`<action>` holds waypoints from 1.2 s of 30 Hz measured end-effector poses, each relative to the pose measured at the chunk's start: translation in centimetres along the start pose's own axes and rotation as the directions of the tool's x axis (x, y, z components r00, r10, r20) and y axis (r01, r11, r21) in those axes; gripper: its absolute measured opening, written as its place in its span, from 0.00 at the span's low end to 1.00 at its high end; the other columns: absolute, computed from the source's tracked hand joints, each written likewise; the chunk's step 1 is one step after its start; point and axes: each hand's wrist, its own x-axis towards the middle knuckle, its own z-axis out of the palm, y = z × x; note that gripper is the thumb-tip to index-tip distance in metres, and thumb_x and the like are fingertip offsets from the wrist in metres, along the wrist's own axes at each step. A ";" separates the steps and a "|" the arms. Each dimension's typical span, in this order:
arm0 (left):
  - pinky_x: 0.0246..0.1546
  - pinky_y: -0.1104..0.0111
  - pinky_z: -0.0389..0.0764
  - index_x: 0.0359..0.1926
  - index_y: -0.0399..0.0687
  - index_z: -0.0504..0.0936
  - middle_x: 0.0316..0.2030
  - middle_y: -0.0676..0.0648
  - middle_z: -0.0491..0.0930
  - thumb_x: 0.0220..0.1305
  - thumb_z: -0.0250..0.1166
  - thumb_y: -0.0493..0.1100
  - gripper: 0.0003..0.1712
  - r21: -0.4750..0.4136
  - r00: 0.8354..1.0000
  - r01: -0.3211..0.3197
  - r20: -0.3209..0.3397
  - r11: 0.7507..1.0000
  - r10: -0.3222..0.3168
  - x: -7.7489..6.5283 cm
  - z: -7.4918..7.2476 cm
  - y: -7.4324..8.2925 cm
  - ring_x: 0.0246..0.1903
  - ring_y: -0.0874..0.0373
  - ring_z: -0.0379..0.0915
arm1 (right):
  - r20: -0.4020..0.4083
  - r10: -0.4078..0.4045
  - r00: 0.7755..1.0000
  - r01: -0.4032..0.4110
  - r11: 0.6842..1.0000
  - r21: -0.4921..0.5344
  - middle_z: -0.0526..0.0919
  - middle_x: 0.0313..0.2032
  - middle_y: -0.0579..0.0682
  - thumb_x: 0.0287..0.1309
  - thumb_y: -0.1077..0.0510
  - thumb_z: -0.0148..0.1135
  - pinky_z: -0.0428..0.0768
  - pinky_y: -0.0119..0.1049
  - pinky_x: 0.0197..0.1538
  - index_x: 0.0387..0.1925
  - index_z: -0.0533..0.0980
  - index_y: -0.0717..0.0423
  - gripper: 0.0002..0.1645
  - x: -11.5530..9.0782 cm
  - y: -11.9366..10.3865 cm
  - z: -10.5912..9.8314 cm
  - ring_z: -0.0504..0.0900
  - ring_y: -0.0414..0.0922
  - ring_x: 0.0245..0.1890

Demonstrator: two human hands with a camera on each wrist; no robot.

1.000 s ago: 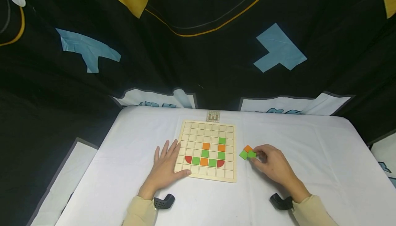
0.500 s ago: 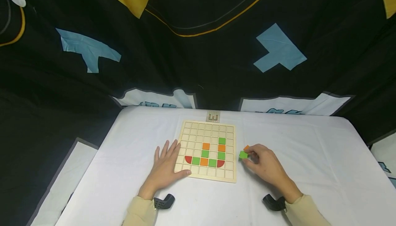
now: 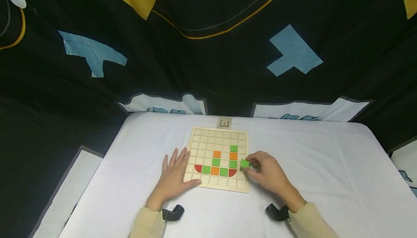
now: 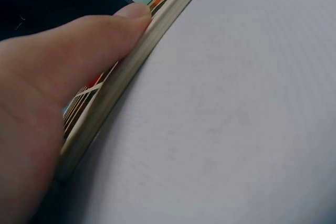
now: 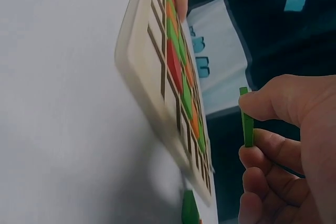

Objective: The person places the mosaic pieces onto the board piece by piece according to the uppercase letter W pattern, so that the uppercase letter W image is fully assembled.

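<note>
A wooden grid board (image 3: 200, 142) lies on the white table, with green, orange and red tiles set in some of its squares. My left hand (image 3: 174, 178) rests on the board's left side, fingers spread and straight. The thumb lies over the near edge, as the left wrist view shows. Between thumb and fingers my right hand (image 3: 268, 174) pinches a square green tile (image 5: 247, 124) above the board's right edge. On the table beside the board, a loose green tile (image 5: 189, 211) and a bit of orange show in the right wrist view; the right hand hides them from the head.
A small card with a grid pattern (image 3: 224, 122) lies just beyond the board's far edge. White cloth (image 3: 319, 165) covers the table. Behind it hangs a dark curtain (image 3: 208, 75) with blue and yellow shapes.
My right hand has moved left from the loose tiles to the board's right edge, carrying the green tile. The left hand has stayed in place.
</note>
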 end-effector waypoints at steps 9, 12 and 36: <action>0.71 0.36 0.33 0.77 0.37 0.55 0.78 0.39 0.50 0.55 0.64 0.75 0.64 -0.003 1.000 0.000 -0.004 1.000 0.000 0.0 0.2 -0.1 0.77 0.36 0.36 | 0.020 -0.045 0.999 0.043 0.997 0.058 0.83 0.35 0.44 0.49 0.54 0.74 0.75 0.37 0.40 0.40 0.84 0.53 0.15 0.8 -1.3 1.3 0.75 0.41 0.34; 0.71 0.36 0.33 0.77 0.37 0.55 0.78 0.39 0.50 0.55 0.63 0.76 0.64 0.000 1.000 0.001 -0.001 1.000 -0.001 0.0 0.2 0.0 0.77 0.36 0.36 | 0.027 -0.044 0.999 0.042 0.997 0.070 0.83 0.37 0.44 0.49 0.54 0.74 0.76 0.37 0.41 0.41 0.84 0.53 0.15 1.0 -1.7 1.8 0.76 0.41 0.35; 0.71 0.37 0.32 0.77 0.37 0.55 0.78 0.40 0.49 0.55 0.63 0.76 0.64 -0.005 1.000 0.003 0.002 1.000 -0.003 0.0 0.1 -0.1 0.77 0.37 0.35 | 0.043 -0.102 0.994 0.098 0.992 0.082 0.84 0.35 0.43 0.51 0.53 0.75 0.78 0.35 0.41 0.40 0.84 0.52 0.14 2.7 -4.3 4.9 0.80 0.39 0.35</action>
